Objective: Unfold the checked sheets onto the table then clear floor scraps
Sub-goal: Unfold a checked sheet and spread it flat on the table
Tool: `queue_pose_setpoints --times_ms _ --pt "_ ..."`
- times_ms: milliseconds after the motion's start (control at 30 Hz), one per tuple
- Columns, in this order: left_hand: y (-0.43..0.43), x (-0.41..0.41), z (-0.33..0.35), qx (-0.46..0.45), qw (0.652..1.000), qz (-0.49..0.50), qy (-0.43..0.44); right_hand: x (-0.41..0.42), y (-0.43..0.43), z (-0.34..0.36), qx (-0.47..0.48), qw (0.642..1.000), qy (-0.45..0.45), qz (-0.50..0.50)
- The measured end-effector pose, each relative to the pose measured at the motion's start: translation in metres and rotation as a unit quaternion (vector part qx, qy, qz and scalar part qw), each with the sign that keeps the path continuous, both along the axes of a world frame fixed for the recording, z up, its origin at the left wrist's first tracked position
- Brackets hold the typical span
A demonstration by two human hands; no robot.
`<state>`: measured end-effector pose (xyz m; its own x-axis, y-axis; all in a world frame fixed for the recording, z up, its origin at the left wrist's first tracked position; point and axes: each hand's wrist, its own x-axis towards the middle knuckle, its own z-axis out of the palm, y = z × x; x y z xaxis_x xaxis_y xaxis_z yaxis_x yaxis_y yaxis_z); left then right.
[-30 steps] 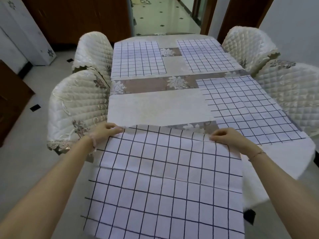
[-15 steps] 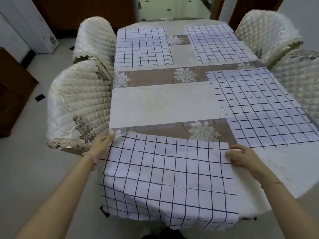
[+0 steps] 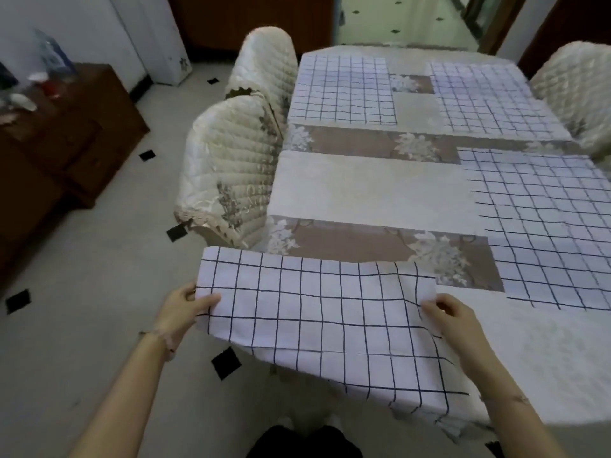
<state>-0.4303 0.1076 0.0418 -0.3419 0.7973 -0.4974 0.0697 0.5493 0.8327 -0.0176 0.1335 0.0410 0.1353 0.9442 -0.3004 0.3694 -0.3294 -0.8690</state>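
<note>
The left hand (image 3: 185,309) pinches the left edge of a checked sheet (image 3: 324,322), thumb on top and fingers curled beneath. The right hand (image 3: 453,320) grips the same sheet at its right edge, just below the far right corner, which curls up a little. The sheet lies over the near left corner of the tabletop (image 3: 370,190). Its left end juts past the tabletop's left edge, held in the air, and its near part drapes over the near edge. It is creased and not flat.

Three more checked sheets lie spread flat. One sits at the far left corner (image 3: 344,89), one at the far right corner (image 3: 489,100), and one along the right edge (image 3: 545,226). They lie apart from each other and from the held sheet, with bands of flowered tablecloth between them.

Two quilted chairs (image 3: 228,170) stand against the tabletop's left edge, and another (image 3: 575,90) stands at the right edge. A dark wooden cabinet (image 3: 66,137) with blurred items on top stands well off to the left.

Small dark squares (image 3: 226,362) dot the pale floor (image 3: 99,259). They may be tile insets rather than scraps; the view does not settle it.
</note>
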Motion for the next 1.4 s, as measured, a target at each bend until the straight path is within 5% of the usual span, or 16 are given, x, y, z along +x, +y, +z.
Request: queue_pose_setpoints --times_ms 367,667,967,1400 --pt "-0.192 -0.151 -0.02 0.021 0.956 0.293 0.002 -0.216 -0.005 -0.01 0.007 0.977 0.015 0.214" --pt "-0.258 -0.264 -0.042 -0.04 0.939 0.34 0.018 -0.386 -0.028 -0.061 -0.087 0.963 -0.004 0.256" --pt "-0.183 -0.37 -0.006 0.014 0.952 0.305 0.008 -0.492 0.037 -0.016 -0.046 0.976 0.012 0.211" --pt "0.071 -0.478 -0.008 0.019 0.973 0.229 0.008 -0.562 0.216 -0.031 -0.013 0.992 0.043 0.118"
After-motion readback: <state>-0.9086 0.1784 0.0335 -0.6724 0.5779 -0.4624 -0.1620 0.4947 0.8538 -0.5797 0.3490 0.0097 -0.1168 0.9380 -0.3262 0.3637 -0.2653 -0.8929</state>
